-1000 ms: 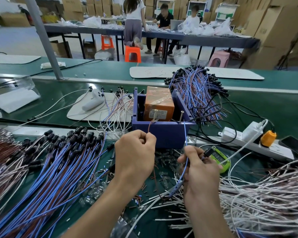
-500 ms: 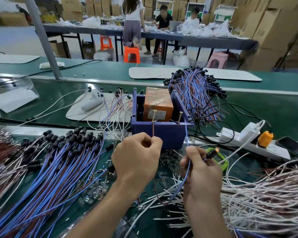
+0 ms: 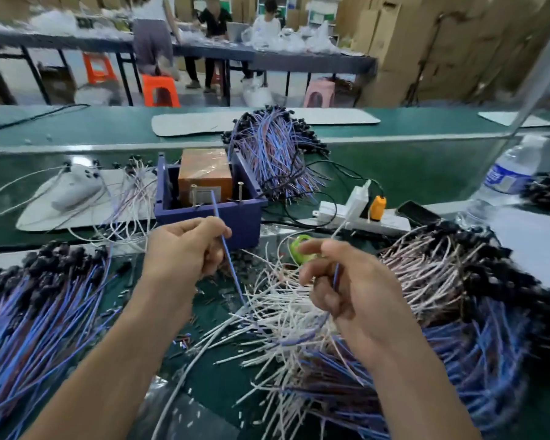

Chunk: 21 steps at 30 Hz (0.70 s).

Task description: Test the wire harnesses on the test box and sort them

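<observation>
Wire harness [image 3: 234, 274] looks light and floppy, one thin blue lead sagging into the heap of white wire ends [image 3: 277, 315] under my wrists, so I judge it best held close to its tips, where it is stiff enough to aim. My left hand [image 3: 185, 252] curls round one end, pointing it up; my right hand [image 3: 350, 281] pinches the other. Just beyond my left knuckles the tip reaches the test box [image 3: 238, 214]; whether it touches a post [image 3: 193, 192] I cannot tell.

- Test box [image 3: 245, 211]: navy blue; block [image 3: 204, 173] inside: orange.
- Wire [image 3: 232, 268] in left grip [image 3: 181, 249]: blue.
- Bundle [image 3: 45, 312] left of that grip: blue wires, black ends.
- Bench [image 3: 426, 173]: green.
</observation>
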### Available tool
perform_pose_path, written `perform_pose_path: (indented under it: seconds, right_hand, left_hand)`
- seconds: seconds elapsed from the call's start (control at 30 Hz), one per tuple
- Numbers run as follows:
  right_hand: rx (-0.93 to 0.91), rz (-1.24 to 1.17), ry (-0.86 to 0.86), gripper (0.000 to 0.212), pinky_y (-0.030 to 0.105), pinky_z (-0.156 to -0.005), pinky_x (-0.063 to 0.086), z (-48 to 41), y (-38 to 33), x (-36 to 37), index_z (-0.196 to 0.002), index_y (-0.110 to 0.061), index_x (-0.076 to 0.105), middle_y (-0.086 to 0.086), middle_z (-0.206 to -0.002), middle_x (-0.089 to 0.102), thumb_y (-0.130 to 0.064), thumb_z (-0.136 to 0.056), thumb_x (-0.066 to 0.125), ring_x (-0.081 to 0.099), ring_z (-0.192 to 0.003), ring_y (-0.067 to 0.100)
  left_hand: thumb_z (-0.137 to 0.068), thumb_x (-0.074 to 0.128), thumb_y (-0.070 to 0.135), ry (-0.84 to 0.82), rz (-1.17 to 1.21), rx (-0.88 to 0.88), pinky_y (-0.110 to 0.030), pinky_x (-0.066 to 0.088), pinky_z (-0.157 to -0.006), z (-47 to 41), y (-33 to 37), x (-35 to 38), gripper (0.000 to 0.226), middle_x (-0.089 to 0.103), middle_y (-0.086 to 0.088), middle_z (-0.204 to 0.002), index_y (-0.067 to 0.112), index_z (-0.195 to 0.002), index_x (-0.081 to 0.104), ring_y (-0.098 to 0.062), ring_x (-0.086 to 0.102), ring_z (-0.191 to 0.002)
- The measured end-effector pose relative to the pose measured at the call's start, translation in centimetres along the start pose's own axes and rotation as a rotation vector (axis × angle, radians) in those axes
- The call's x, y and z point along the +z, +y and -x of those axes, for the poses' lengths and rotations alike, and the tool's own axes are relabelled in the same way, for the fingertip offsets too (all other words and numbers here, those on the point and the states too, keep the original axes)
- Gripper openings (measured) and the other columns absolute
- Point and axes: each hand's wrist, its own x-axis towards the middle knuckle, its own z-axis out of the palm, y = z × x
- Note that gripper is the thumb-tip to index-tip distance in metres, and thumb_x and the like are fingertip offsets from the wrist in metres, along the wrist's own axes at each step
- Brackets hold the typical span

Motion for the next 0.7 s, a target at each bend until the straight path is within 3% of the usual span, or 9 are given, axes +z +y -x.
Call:
perform_pose_path:
  seconds: [0.13,0.27,0.33,0.43,0.57,0.7]
  right_hand:
    - [-0.016,0.028,0.153,0.04,0.022,-0.04,0.033,3.7,-2.9,-7.6,-0.081,-0.002,0.074,0.024,-0.071,0.063,-0.012,-0.101,0.041,0.035,-0.041,0.016]
    - [0.034,0.247,0.359,0.032,0.026,-0.04,0.04,6.1,-4.4,-13.4,-0.087,0.006,0.066,0.026,-0.071,0.066,-0.014,-0.103,0.046,0.053,-0.045,0.023]
    - [0.046,0.447,0.481,0.031,0.034,-0.052,0.052,6.5,-4.5,-15.6,-0.087,0.005,0.066,0.021,-0.072,0.071,-0.015,-0.103,0.049,0.062,-0.055,0.027]
    - [0.11,1.009,0.621,0.034,0.046,-0.076,0.057,6.8,-4.4,-18.4,-0.081,-0.01,0.07,0.007,-0.074,0.075,-0.033,-0.098,0.05,0.069,-0.073,0.029]
    - [0.248,1.528,0.626,0.046,0.035,-0.058,0.041,7.0,-4.1,-20.1,-0.075,-0.018,0.055,0.002,-0.076,0.063,-0.056,-0.098,0.044,0.058,-0.067,0.023]
    - [0.259,1.657,0.628,0.046,0.034,-0.059,0.041,6.2,-2.8,-21.2,-0.074,-0.019,0.056,-0.001,-0.069,0.057,-0.061,-0.094,0.054,0.054,-0.062,0.022]
  left_hand:
    - [-0.086,0.069,0.007,-0.012,-0.234,-0.065,-0.022,0.042,-0.038,0.8,-0.6,1.1,0.026,0.06,-0.005,-0.046,0.005,-0.06,0.076,-0.011,0.048,-0.037]
    - [-0.083,0.071,0.023,-0.314,-0.674,-0.026,-0.023,0.045,-0.044,3.9,-2.2,3.8,0.029,0.067,-0.006,-0.049,0.013,-0.056,0.074,-0.012,0.052,-0.038]
    - [-0.08,0.071,0.031,-0.458,-0.861,-0.002,-0.025,0.048,-0.048,5.8,-2.8,5.8,0.028,0.068,-0.002,-0.051,0.015,-0.057,0.072,-0.012,0.058,-0.041]
    - [-0.081,0.068,0.042,-0.569,-1.081,0.082,-0.029,0.055,-0.057,8.1,-3.4,8.7,0.028,0.068,0.005,-0.051,0.022,-0.062,0.072,-0.013,0.063,-0.047]
    - [-0.081,0.066,0.053,-0.587,-1.26,0.238,-0.027,0.053,-0.055,9.6,-4.1,10.9,0.026,0.067,0.011,-0.053,0.031,-0.068,0.073,-0.01,0.065,-0.054]
    - [-0.079,0.067,0.06,-0.543,-1.371,0.363,-0.023,0.035,-0.046,10.4,-4.9,12.3,0.032,0.063,0.009,-0.052,0.033,-0.062,0.07,-0.006,0.059,-0.053]
